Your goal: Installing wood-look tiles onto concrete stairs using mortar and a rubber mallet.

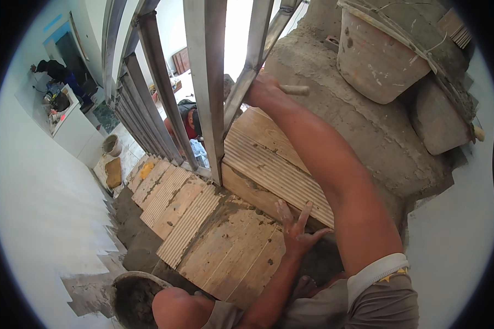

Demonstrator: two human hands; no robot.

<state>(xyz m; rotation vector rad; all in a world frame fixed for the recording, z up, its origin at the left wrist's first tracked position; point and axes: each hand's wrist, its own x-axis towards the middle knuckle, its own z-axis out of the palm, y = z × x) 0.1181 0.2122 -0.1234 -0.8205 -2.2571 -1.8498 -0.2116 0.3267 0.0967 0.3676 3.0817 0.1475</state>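
Observation:
My left hand [299, 234] is spread with its fingertips against the wood-look riser tile [250, 190] of a stair step. Above that riser lies a tread tile [280, 167] with a ribbed front strip. My right arm stretches up over the tread to the metal railing [204, 82]. There my right hand [262, 90] is closed round the light handle of a mallet [295, 89]. Its greyish head shows partly behind the railing bars. Crumbs of mortar lie on the lower tread tile [230, 249].
Tiled steps [167, 192] descend to the left along the railing. A mortar-stained tub [381, 60] rests on rough cement at upper right. A bucket [137, 299] stands beside my knee. Below, one person [189, 118] is behind the bars, another [63, 77] at a counter.

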